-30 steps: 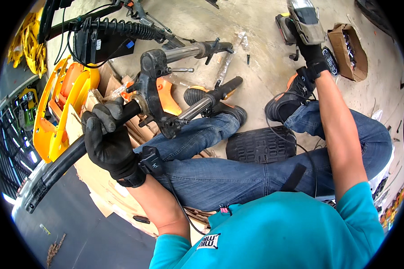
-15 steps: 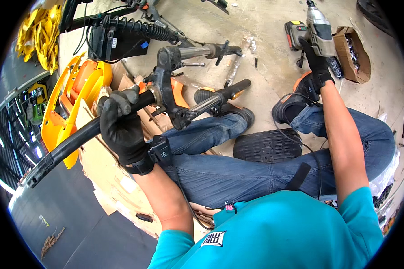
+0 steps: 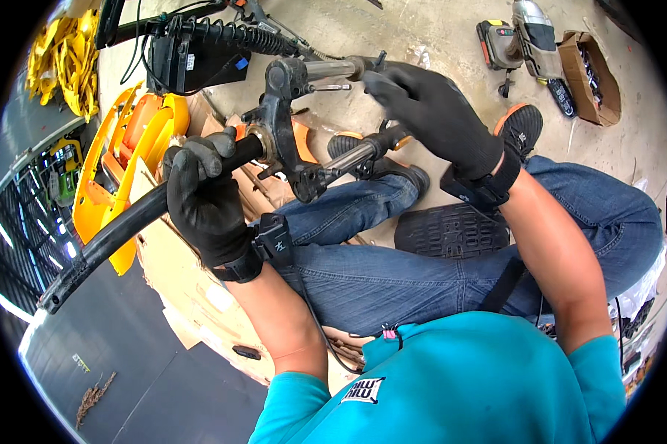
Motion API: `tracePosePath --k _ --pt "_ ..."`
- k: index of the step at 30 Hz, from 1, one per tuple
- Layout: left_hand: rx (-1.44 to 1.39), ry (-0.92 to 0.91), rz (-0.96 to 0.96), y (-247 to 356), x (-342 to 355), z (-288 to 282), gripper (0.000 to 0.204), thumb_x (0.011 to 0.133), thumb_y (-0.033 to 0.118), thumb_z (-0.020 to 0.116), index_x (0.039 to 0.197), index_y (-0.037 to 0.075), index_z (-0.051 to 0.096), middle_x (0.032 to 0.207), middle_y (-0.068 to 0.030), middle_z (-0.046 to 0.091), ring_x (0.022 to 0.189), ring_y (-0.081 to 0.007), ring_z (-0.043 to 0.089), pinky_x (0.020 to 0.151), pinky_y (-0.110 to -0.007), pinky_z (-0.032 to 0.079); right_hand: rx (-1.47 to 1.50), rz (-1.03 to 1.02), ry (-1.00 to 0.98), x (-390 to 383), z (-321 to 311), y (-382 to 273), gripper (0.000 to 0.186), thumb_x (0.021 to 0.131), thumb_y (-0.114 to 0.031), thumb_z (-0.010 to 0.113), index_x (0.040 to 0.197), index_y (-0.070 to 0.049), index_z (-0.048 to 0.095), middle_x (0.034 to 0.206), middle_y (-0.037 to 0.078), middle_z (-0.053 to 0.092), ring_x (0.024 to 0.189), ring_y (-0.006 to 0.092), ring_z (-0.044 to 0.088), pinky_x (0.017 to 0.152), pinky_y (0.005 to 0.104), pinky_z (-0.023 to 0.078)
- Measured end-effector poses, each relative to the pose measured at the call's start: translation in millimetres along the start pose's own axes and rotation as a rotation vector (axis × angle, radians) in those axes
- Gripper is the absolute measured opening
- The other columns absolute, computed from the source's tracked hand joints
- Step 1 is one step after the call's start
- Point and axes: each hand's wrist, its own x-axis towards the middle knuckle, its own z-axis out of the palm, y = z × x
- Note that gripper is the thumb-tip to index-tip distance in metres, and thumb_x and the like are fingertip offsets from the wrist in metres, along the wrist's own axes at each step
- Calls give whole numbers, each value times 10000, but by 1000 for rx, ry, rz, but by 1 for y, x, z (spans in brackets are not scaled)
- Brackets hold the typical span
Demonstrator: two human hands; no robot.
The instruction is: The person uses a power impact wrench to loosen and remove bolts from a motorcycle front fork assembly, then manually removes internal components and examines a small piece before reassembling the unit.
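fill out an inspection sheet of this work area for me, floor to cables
Surface: pale floor, with cardboard spread at the person's left
Job's things: two-legged fork assembly with a long black tube
Clutter: power tool, open box of small parts, orange and yellow panels
Grips: left grip closed around the tube; right grip at the fork legs' far ends, contact unclear
Cables: black cable beside the left forearm
Surroundings: coil-spring shock and yellow pieces, upper left

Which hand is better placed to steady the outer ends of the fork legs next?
Right hand, probably: it is at the outer ends of the fork legs, though whether it grips them is unclear. The left hand is wrapped around the black tube, away from those ends.
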Motion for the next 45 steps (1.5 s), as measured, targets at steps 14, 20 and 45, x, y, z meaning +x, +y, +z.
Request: tracePosePath --k 14,20,45 --pt "32 -18 40 1 1 8 261 1002 185 413 782 51 453 745 -74 468 819 -247 542 899 -417 438 -476 -269 19 19 28 -30 190 939 -215 573 931 -28 601 803 177 616 756 370 623 659 437 482" --pt "31 -14 57 1 13 20 280 1006 198 390 764 64 426 708 -63 435 738 -222 495 845 -387 424 -491 -360 46 18 16 -30 148 903 -192 596 913 -45 580 736 180 586 729 365 623 646 454 473" --pt "-15 -27 17 -5 10 5 293 1008 207 408 751 75 455 713 -42 415 776 -214 490 956 -459 406 329 149 -164 -13 0 -27 261 920 -172 524 1030 26 654 775 112 630 651 159 593 642 327 497"
